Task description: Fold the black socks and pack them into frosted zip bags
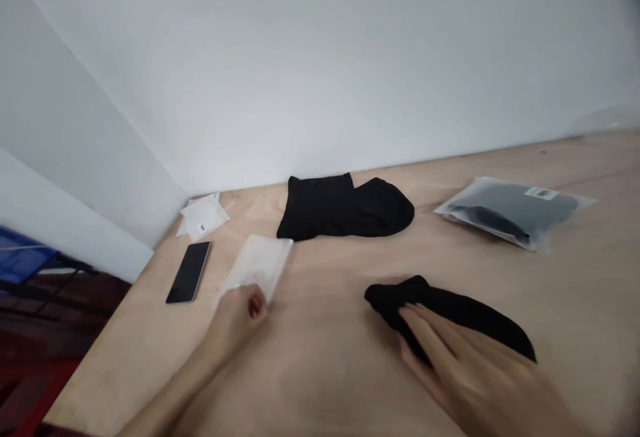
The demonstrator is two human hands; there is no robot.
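Note:
My left hand (pixel 237 320) pinches the near edge of a translucent white plastic bag (pixel 260 267), which lies flat on the plywood table (pixel 320 384). My right hand (pixel 465 370) sits over a black sock (pixel 450 314), its fingers spread across the top and its thumb along the lower side. Farther back lies another black sock (pixel 345 207), flattened out. To the right of it rests a clear zip bag (pixel 510 214) holding a dark grey garment and a white label.
A black smartphone (pixel 189 272) lies face up near the table's left edge. Behind it is a small stack of white packets (pixel 204 216) in the corner. White walls close the far side. Beyond the left edge, a blue crate (pixel 20 254) sits lower down.

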